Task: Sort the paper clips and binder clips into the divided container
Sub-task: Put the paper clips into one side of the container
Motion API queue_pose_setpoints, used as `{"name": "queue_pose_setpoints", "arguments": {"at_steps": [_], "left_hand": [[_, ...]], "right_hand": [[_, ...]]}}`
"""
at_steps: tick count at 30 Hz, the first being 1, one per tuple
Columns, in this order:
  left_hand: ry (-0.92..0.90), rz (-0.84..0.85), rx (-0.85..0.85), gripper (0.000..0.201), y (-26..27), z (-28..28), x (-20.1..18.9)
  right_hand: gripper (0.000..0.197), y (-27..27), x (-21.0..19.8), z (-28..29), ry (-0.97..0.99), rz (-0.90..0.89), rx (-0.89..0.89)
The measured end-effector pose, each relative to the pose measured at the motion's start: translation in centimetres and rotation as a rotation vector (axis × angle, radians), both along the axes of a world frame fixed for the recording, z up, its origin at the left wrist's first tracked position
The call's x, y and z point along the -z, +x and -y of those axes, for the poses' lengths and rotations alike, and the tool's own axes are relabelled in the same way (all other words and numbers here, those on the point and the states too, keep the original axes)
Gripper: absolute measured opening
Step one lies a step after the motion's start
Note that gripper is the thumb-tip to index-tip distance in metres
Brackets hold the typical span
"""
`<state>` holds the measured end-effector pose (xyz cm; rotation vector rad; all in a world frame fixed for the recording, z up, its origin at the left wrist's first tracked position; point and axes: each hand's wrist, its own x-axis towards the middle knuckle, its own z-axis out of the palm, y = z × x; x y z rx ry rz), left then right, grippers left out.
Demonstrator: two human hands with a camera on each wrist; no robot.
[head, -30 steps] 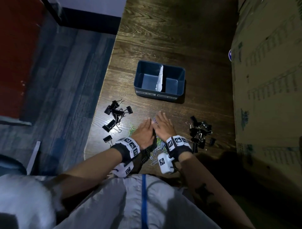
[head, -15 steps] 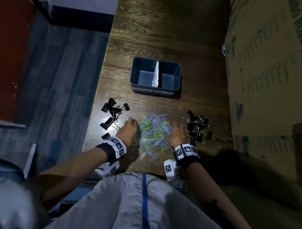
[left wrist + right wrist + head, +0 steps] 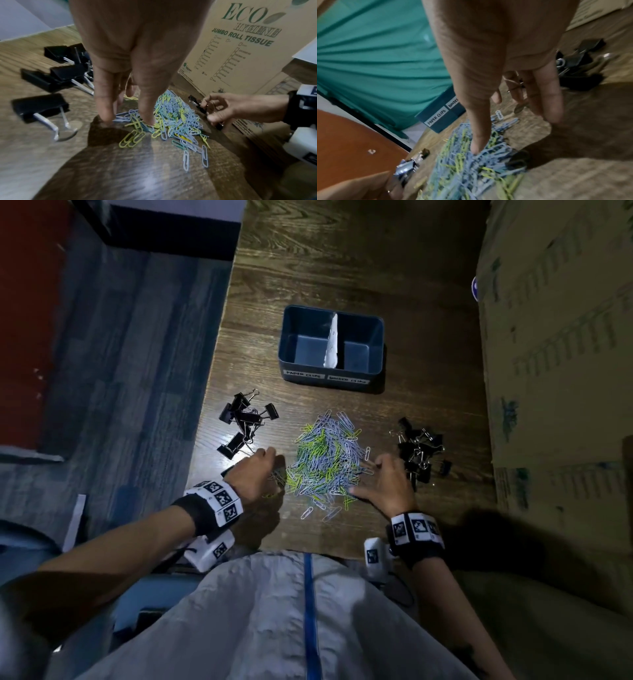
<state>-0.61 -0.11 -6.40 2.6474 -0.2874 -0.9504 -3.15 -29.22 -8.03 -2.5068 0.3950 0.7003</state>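
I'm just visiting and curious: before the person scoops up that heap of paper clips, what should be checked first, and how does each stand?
1. Divided container upright and open: ok.
2. Both compartments free of clips: ok.
3. Labels readable, paper clips on its left half: ok.
4. Paper clips heaped apart from the binder clips: ok.
5. Left hand and right hand flank the heap: ok.
6. Hands holding nothing: cannot tell for the right.

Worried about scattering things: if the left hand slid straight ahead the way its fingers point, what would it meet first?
Probably the left hand meets the near-left edge of the heap of blue and yellow-green paper clips; its fingertips already touch outlying clips there.
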Motion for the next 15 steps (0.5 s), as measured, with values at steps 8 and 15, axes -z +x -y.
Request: {"name": "queue_pose_setpoints", "arguments": {"at_steps": [8,15], "left_hand": [[-0.076,-0.088,-0.024,0.052,-0.3,2.1,1.7],[-0.342,0.016,-0.100,0.041,0.1,4.5,2.5]], "right_hand": [[0.086,-2.1,1.2,-3.4,-0.123,-0.196,-0.232],[0.042,-1.4,1.9,-3.9,0.063,-0.002,-0.074]]}}
